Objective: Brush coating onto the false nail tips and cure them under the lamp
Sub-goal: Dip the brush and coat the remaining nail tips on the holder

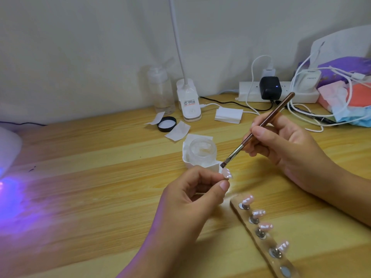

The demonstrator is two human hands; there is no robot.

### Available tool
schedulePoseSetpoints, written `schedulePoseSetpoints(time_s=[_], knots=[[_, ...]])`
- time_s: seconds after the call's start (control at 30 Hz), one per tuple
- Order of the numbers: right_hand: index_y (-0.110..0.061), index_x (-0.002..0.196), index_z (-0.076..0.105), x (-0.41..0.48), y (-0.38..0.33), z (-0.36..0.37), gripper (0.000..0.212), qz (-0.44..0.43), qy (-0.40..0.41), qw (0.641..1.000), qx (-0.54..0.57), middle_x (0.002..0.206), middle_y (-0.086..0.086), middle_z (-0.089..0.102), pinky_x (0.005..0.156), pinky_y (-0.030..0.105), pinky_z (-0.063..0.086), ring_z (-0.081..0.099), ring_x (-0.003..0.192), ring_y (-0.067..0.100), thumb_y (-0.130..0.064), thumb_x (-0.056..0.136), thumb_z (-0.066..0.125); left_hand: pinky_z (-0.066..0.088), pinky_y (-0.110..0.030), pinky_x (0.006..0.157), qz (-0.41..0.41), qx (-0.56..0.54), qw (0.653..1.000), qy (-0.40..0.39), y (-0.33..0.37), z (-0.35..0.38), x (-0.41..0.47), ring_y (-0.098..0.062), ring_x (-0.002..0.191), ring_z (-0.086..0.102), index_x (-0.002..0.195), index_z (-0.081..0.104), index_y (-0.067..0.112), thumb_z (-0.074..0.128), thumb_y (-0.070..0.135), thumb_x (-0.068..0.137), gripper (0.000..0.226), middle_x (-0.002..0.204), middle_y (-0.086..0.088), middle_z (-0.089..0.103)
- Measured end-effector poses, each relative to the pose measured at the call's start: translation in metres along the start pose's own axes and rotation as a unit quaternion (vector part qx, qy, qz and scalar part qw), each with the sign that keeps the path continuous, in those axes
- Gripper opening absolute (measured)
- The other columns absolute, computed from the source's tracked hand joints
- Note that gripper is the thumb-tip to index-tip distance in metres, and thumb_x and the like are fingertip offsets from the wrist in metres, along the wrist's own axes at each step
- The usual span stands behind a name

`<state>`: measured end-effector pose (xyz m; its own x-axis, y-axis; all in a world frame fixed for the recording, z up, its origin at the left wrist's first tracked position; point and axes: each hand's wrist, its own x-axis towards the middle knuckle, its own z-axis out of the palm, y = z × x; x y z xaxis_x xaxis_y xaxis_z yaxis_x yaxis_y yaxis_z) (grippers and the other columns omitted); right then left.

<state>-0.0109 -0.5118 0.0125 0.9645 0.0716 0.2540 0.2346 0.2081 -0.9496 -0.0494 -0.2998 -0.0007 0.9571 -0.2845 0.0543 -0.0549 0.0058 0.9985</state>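
Note:
My left hand pinches a small pink false nail tip between thumb and forefinger at the middle of the table. My right hand grips a brown-handled brush like a pen, its flat bristle end touching the top of the held tip. An open clear jar of coating stands in a white box just behind the tip. A holder strip at the lower right carries several pink nail tips on metal stands. The white curing lamp sits at the far left edge, casting violet light on the table.
A black jar lid and white paper wipes lie behind the jar. Further back stand a clear bottle, a white clip desk lamp, a power strip with chargers and tangled cables, and face masks at the right.

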Motion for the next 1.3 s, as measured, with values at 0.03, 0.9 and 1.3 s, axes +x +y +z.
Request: schedulePoseSetpoints(time_s=[0.03,0.9,1.3], knots=[[-0.016,0.096,0.058,0.0006,0.0003,-0.0006,0.022,0.000,0.007,1.000,0.002,0.078,0.005,0.071,0.065,0.023,0.055,0.067,0.071,0.016,-0.027,0.078,0.067,0.049,-0.014,0.068,0.000,0.001,1.000,0.002,-0.0002,-0.0002,0.0001,-0.004,0.070,0.064,0.080,0.073,0.029,0.072,0.032,0.075,0.006,0.074,0.008,0.070],[-0.014,0.091,0.056,0.0014,0.0013,-0.0048,0.011,0.013,-0.091,0.995,0.049,0.086,0.012,0.072,0.071,0.023,0.055,0.067,0.080,0.017,-0.008,0.082,0.057,0.052,-0.016,0.069,-0.010,-0.021,1.000,0.000,0.0003,0.0018,-0.0008,-0.006,0.074,0.069,0.082,0.073,0.028,0.067,0.029,0.077,0.008,0.080,0.002,0.075],[-0.026,0.088,0.062,-0.0010,0.0005,-0.0055,0.010,-0.049,-0.076,0.995,-0.043,0.087,0.008,0.071,0.073,0.026,0.053,0.065,0.083,0.020,-0.021,0.081,0.056,0.052,-0.017,0.071,-0.003,-0.007,1.000,-0.002,-0.0032,0.0004,0.0003,-0.007,0.078,0.070,0.083,0.073,0.028,0.067,0.028,0.079,0.008,0.084,0.002,0.075]])
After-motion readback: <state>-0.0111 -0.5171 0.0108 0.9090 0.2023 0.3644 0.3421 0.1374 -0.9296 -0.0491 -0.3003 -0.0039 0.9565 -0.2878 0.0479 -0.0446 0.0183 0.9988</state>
